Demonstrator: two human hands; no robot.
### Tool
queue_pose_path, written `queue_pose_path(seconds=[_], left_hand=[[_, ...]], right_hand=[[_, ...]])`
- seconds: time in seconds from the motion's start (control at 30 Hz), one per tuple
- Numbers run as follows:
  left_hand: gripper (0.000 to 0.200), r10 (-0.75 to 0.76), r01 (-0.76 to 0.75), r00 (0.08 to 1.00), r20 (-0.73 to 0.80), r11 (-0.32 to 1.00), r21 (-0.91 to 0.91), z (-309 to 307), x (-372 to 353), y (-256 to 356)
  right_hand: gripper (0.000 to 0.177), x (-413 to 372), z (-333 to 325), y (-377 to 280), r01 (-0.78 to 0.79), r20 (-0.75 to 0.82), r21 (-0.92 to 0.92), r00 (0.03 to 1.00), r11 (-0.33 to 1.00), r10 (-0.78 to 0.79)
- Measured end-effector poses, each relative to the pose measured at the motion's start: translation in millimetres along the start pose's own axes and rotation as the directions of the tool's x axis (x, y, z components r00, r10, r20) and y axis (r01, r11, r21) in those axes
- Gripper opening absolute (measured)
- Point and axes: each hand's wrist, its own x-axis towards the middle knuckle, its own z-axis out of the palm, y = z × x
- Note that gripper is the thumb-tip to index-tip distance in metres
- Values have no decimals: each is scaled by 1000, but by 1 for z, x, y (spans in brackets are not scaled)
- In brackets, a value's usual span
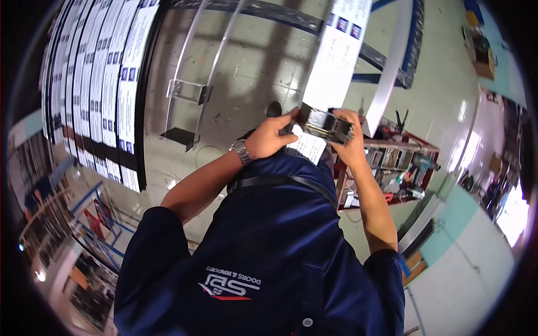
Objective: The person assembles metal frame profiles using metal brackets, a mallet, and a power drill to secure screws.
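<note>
Head cam: Mid-frame, a person's right hand gripped a dark, shiny, boxy tool over a long white profile in printed film, prob. to keep it seated. The left hand, apart from the right, sat alongside, apparently steadying; grip unclear. Upper L, white film-wrapped strips lay side by side, presumably for easy access.

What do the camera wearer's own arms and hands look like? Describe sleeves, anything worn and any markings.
The left sleeve and right sleeve are short and dark navy, ending near the elbows, leaving the forearms uncovered. The left hand is ungloved, with a silver-toned metal link band at its wrist. The right hand is also ungloved; its wrist shows no band.
</note>
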Motion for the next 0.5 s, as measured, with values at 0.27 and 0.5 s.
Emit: queue_pose_path(seconds=[0.27, 0.5], left_hand=[[68, -185, 185, 983, 16, 983, 19, -1, -14, 28], [67, -43, 33, 999, 23, 943, 332, -4, -11, 26]], right_hand=[[67, 4, -4, 4, 50, 90, -131, 995, 990, -38], [65, 5, -11, -3, 5, 112, -112, 994, 994, 8]])
